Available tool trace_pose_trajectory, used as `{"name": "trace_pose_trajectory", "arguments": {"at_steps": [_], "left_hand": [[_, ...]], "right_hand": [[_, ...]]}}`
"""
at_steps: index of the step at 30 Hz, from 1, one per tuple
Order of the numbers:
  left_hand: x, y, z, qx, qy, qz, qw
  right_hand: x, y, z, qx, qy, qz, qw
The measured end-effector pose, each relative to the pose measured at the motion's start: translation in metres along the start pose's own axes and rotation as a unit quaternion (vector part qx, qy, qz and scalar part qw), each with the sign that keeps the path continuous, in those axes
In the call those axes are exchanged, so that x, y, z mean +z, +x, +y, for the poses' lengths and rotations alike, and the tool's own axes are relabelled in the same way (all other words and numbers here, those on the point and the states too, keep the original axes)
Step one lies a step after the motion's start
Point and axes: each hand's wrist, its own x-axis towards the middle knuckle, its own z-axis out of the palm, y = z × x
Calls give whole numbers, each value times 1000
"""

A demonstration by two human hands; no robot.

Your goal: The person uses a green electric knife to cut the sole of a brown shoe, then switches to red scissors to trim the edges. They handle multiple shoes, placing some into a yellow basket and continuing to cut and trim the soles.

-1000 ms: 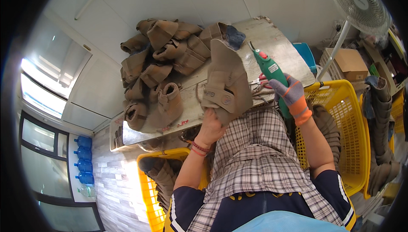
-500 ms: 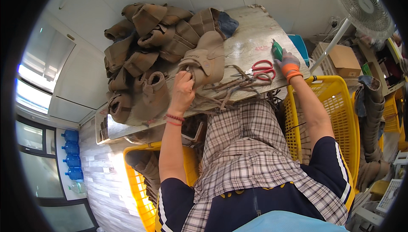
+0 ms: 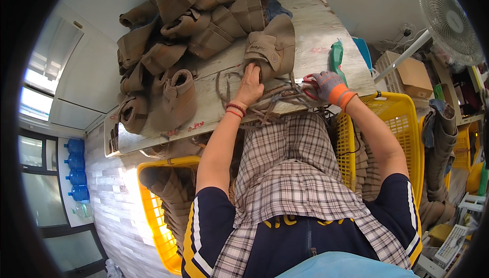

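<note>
My bare left hand (image 3: pixel 249 85), with red bead bracelets at the wrist, grips the near edge of a tan boot upper (image 3: pixel 270 47) with a strap across it. My right hand (image 3: pixel 328 85), in a grey glove with an orange cuff, is closed around the red handles of a pair of scissors (image 3: pixel 307 87); their blades are mostly hidden. Just beyond the right hand lies a green hand tool (image 3: pixel 336 58) on the worn table (image 3: pixel 310 28). Loose brown trimmed strips (image 3: pixel 270 106) lie tangled between my hands along the near edge.
Several brown boot uppers (image 3: pixel 175 28) are heaped at the table's left, with one standing upper (image 3: pixel 179 94) nearer me. Yellow baskets (image 3: pixel 395 120) (image 3: pixel 147 196) holding stacked brown pieces flank my lap. A white fan (image 3: pixel 448 20) and a cardboard box (image 3: pixel 410 76) are at the right.
My right hand has let go of the green tool, come nearer and left, and taken hold of the scissors. The boot upper has shifted right with my left hand.
</note>
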Motion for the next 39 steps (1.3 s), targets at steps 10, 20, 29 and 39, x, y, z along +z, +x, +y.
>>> {"name": "trace_pose_trajectory", "arguments": {"at_steps": [10, 20, 29, 39], "left_hand": [[5, -34, 67, 50, 111, 198, 973], [18, -77, 61, 104, 117, -101, 982], [-34, -159, 7, -36, 70, 132, 988], [-77, -115, -36, -140, 262, 49, 954]], "right_hand": [[-32, -21, -47, 47, -6, -86, 995], [-63, -59, -56, 109, -16, -149, 983], [-54, -145, -21, 235, 84, -112, 962], [10, -192, -30, 263, 302, -45, 915]]}}
